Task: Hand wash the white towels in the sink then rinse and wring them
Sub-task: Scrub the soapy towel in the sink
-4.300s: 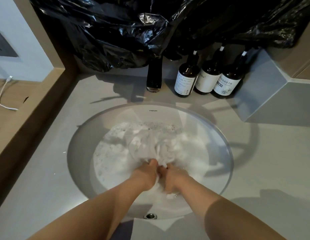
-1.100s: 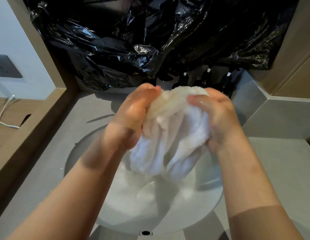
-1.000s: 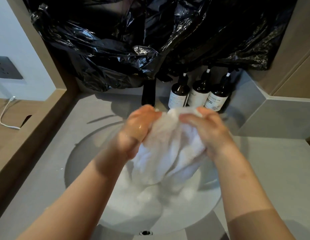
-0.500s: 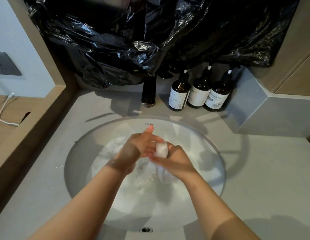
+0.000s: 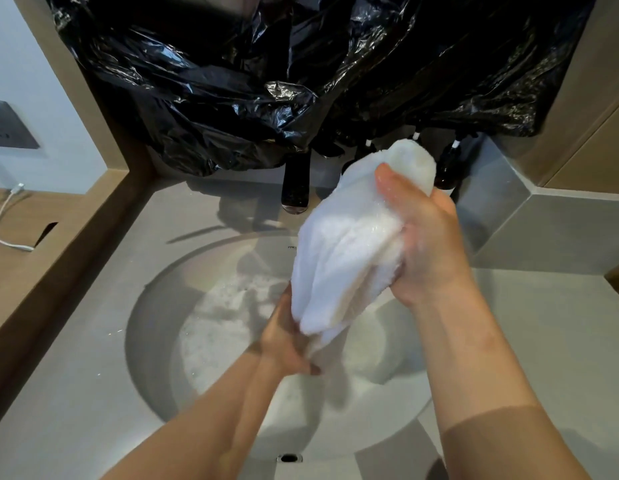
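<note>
The right hand is grasping the upper part of the bunched white towel, with its thumb lying across the cloth and its fingers curling behind. It is holding the towel raised above the sink, with the top end poking out above the thumb. Lower down, the left hand is clutching the towel's bottom end, its fingers wrapping round the hanging folds just over the soapy water. The towel is stretching on a slant between the two hands, wet and glistening. Foam is covering the water in the round basin, which is sitting in a grey counter. Behind the sink a dark faucet is standing upright, and a dark bottle is showing just beside the towel's top. Crumpled black plastic is hanging over the back wall. On the wooden ledge at far left, a white cable is lying.
</note>
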{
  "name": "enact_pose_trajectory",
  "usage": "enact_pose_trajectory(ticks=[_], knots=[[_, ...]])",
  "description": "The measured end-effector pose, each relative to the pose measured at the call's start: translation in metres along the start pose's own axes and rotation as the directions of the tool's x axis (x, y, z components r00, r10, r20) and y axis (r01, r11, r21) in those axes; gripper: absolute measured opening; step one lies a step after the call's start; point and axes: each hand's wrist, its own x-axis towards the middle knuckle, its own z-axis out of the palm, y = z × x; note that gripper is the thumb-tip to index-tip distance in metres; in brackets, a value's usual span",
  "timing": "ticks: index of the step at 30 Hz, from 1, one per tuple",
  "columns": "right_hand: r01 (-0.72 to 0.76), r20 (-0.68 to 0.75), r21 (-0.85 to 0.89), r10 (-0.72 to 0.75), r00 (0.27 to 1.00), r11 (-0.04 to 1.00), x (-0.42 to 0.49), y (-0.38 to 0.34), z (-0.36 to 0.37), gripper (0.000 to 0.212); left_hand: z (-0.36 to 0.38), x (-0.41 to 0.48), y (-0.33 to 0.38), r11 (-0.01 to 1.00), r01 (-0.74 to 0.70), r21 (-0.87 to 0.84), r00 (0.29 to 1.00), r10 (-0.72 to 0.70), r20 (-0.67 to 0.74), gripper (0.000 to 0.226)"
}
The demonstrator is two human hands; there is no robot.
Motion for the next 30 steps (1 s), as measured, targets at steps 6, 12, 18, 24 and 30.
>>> enact_pose_trajectory(ticks=[6, 12, 18, 24, 30], knots=[[-0.095, -0.063, -0.066, 0.091, 0.994, 0.993, 0.008, 0.003, -0.022, 0.027, -0.012, 0.018, -0.008, 0.994, 0.097, -0.042, 0.994, -0.099, -0.052, 0.026], [-0.278, -0.240, -0.672, 0.153, 0.959, 0.686, 0.022, 0.065, -0.077, 0.010, -0.059, 0.045, -0.014, 0.960, -0.082, 0.267, 0.935, 0.166, -0.313, 0.018], [-0.298, -0.314, -0.949, 0.291, 0.904, -0.101, 0.010, 0.152, -0.110, 0.062, -0.049, 0.045, -0.024, 0.560, -0.094, 0.823, 0.808, 0.526, -0.266, 0.025], [0.214, -0.108, -0.896, 0.660, 0.744, -0.388, -0.001, 0.178, -0.117, 0.082, -0.064, 0.057, -0.021, 0.103, 0.052, 0.993, 0.918, 0.386, -0.088, 0.045], [-0.451, -0.292, -0.850, 0.468, 0.834, 0.274, 0.011, 0.175, -0.122, 0.053, -0.061, 0.056, -0.010, 0.474, -0.064, 0.878, 0.928, 0.352, -0.123, 0.026]])
